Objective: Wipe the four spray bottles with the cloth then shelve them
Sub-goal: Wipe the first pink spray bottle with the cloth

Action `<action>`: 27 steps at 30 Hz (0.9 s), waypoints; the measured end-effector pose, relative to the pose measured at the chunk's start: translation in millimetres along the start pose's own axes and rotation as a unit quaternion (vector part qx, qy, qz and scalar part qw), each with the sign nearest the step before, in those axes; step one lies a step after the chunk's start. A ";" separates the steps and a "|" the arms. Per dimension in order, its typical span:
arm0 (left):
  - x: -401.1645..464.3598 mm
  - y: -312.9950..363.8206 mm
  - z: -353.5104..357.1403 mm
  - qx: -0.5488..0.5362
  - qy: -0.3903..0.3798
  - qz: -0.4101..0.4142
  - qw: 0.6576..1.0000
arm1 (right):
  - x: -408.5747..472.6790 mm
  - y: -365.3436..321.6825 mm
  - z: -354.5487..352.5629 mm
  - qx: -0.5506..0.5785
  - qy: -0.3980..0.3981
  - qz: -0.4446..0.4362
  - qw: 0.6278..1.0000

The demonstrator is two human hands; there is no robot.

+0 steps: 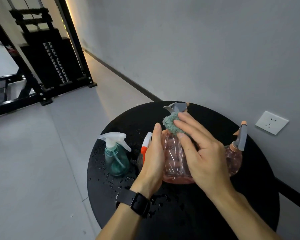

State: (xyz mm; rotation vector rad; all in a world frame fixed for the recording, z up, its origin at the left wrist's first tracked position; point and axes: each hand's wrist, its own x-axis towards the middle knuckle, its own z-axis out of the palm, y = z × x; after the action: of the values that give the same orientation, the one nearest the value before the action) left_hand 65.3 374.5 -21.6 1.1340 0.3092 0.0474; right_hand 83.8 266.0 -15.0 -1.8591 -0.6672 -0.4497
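While the left hand [153, 159] cups the pink bottle [176, 158] steady mid-counter [206, 210], right hand [200, 149] fingers [184, 126], spread flat, press the cloth [171, 124] onto its neck, probably so it won't tip.

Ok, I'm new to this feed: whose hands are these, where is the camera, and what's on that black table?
There is no machine: a person wears one camera on the head, looking down at their own hands. The left hand, with a wristwatch, steadies a pink spray bottle. The right hand presses a green cloth against its neck. On the wet round black table also stand a teal spray bottle, a second pink bottle and, mostly hidden, an orange-and-white sprayer.
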 end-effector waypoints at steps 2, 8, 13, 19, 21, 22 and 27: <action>0.8 0.5 -1.2 0.004 -0.007 0.007 1.000 | -1.8 0.9 0.7 -0.016 0.007 -0.017 1.000; 7.5 0.0 -5.3 -0.002 -0.003 -0.018 1.000 | -13.0 -1.4 3.0 -0.048 0.020 -0.086 0.995; 16.1 -1.6 -15.1 -0.028 0.005 -0.054 0.998 | -31.5 -2.1 0.4 -0.066 -0.014 -0.153 0.986; 22.5 2.2 -18.2 -0.075 0.012 -0.041 0.996 | -51.3 1.4 -4.2 -0.068 -0.021 -0.217 0.974; 21.1 4.3 -17.0 -0.067 -0.002 -0.033 0.997 | -55.9 4.2 -5.0 -0.069 -0.027 -0.230 0.970; 21.6 3.5 -16.9 -0.068 -0.010 -0.035 0.997 | -57.1 5.9 -5.6 -0.071 -0.027 -0.235 0.969; 20.6 -0.7 -17.6 -0.094 -0.068 -0.081 0.990 | -48.1 6.1 -7.7 -0.066 -0.013 -0.215 0.974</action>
State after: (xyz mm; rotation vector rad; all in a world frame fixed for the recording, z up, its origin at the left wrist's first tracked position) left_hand 80.2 393.7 -33.6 0.9178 0.2686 -0.1417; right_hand 50.5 245.8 -44.9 -1.8450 -1.0885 -0.7664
